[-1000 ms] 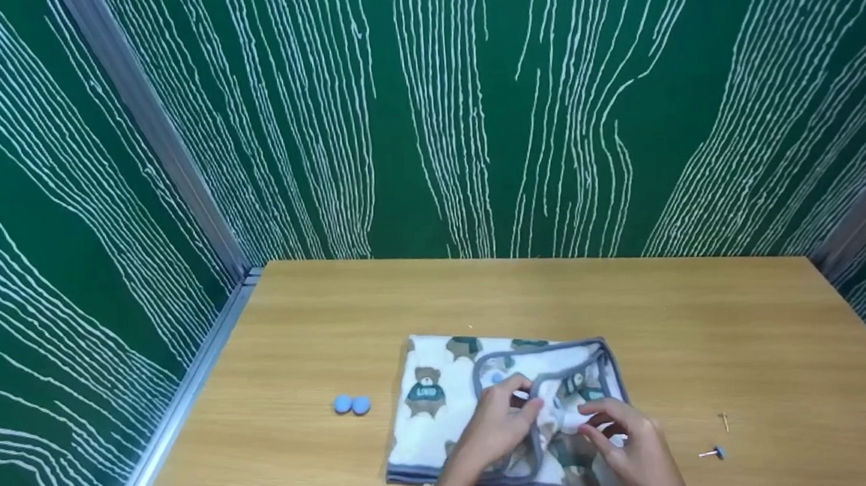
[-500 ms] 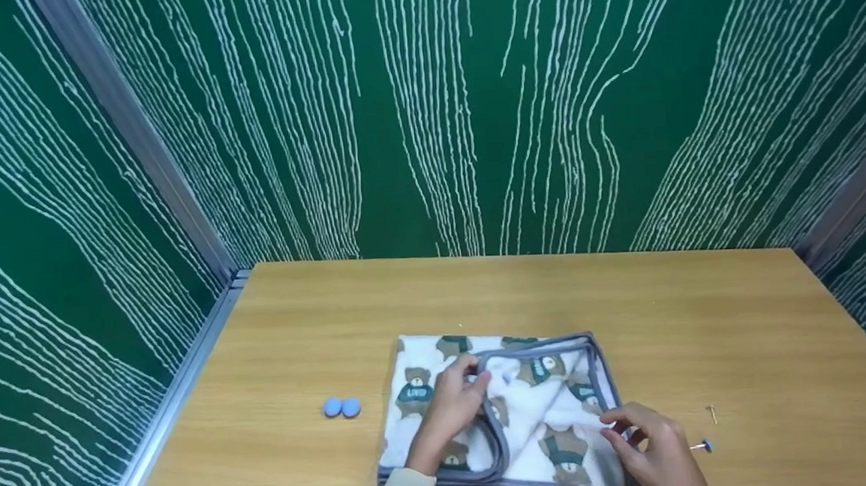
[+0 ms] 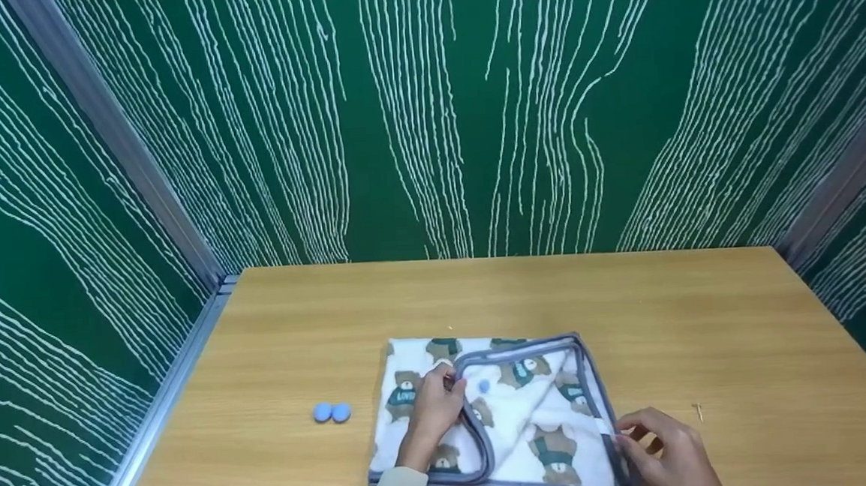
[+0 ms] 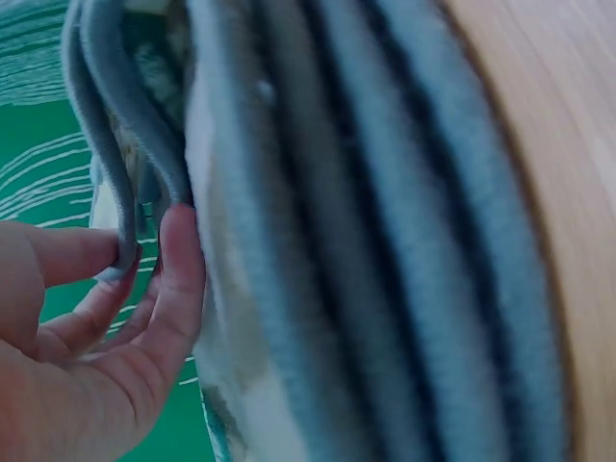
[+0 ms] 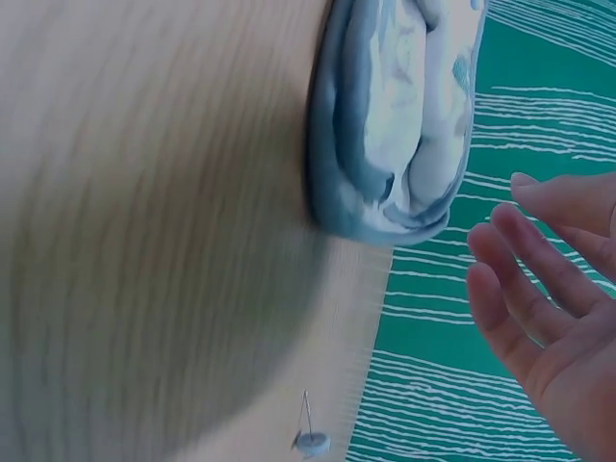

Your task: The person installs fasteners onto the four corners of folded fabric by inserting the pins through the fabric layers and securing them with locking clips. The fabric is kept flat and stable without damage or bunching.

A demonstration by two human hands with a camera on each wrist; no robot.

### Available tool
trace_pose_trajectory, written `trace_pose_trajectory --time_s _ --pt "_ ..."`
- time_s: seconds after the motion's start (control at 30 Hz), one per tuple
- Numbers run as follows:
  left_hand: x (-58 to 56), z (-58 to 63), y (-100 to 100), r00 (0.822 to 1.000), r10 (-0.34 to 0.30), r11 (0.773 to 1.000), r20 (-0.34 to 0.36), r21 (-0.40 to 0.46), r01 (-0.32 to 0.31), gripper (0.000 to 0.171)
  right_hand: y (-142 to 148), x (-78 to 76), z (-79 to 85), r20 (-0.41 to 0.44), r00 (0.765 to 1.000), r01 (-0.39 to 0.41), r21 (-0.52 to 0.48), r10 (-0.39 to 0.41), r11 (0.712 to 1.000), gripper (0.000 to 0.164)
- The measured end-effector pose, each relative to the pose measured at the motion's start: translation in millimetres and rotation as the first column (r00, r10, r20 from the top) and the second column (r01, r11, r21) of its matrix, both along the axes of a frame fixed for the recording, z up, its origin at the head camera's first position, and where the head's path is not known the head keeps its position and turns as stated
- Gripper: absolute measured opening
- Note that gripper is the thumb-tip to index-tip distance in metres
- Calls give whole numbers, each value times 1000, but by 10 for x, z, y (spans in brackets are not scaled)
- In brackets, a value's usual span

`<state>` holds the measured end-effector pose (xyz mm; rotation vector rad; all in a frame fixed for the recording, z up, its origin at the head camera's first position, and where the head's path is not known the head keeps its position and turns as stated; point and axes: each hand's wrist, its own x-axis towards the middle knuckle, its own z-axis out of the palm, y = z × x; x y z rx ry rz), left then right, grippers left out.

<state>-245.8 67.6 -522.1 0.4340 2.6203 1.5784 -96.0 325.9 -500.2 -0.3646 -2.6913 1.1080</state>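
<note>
A folded white blanket (image 3: 516,437) with brown bears in green jumpers and grey binding lies at the front middle in the head view. My left hand (image 3: 432,412) pinches the grey-bound edge of its top flap, which shows between thumb and fingers (image 4: 178,289) in the left wrist view. My right hand (image 3: 667,446) is just beside the blanket's right edge; its fingers are loosely bent and hold nothing in the right wrist view. A small blue round spot (image 3: 484,386) shows on the flap near the left hand.
Two blue round pieces (image 3: 332,412) lie left of the blanket. A thin gold pin (image 3: 699,411) is to the right. A blue-headed pin (image 5: 312,443) stands out on the wooden table (image 3: 745,314) in the right wrist view. Green walls (image 3: 413,161) enclose the table.
The left hand has drawn the flap leftward, laying it flatter. The right hand has let go of the white cloth and moved right, now covering the blue-headed pin in the head view.
</note>
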Motion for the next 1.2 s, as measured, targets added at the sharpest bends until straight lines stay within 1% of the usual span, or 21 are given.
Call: trace_pose_trajectory --time_s 0.1,0.17,0.23,0.3,0.37,0.4,0.47,0.53,0.6,0.67,0.77,0.8,0.93,1.03,1.1,1.2 --pt "8 -17 -15 996 67 995 -57 -68 -70 8 37 15 -3 26 1000 -2 19 1 1000 10" --pt "37 4 -18 992 99 989 -72 -101 -106 6 67 29 2 28 1000 -2 33 2 999 10" --pt "90 50 -15 987 116 983 -107 -128 -129 8 104 46 13 27 1000 -7 49 5 999 10" --pt "161 112 2 983 111 982 -150 -137 -131 10 149 67 29 44 999 -9 57 7 998 12" --pt "255 187 32 983 72 988 -168 -121 -93 11 196 88 50 77 997 -7 67 2 998 13" --pt "303 226 55 984 40 993 -171 -107 -59 12 221 99 59 101 995 -5 72 -2 997 15" --pt "396 293 117 984 -43 996 -173 -86 29 12 262 120 70 148 989 3 71 -14 997 18" --pt "487 348 188 981 -138 988 -137 -82 128 13 296 142 60 144 989 7 88 -20 996 20" --pt "561 373 263 966 -222 972 -135 -109 208 13 320 163 33 106 994 0 109 -12 994 21" --pt "628 377 328 948 -292 952 -131 -134 274 13 335 184 -5 31 999 -13 146 8 989 22" --pt "715 355 398 922 -368 925 -120 -145 351 15 364 213 -48 -43 998 -27 204 37 979 26" --pt "741 345 412 914 -392 916 -106 -138 377 15 378 222 -53 -48 998 -33 212 44 977 27" --pt "813 301 465 885 -465 880 -28 -127 458 13 476 234 -34 66 997 -54 198 41 979 31" --pt "843 258 489 864 -504 853 18 -145 501 13 555 230 -24 159 987 -63 181 34 982 31" --pt "858 226 497 852 -524 837 20 -172 519 15 597 225 -35 191 981 -63 177 28 982 31" --pt "886 182 510 835 -549 817 -25 -225 530 16 641 210 -70 195 980 -65 188 27 980 30"
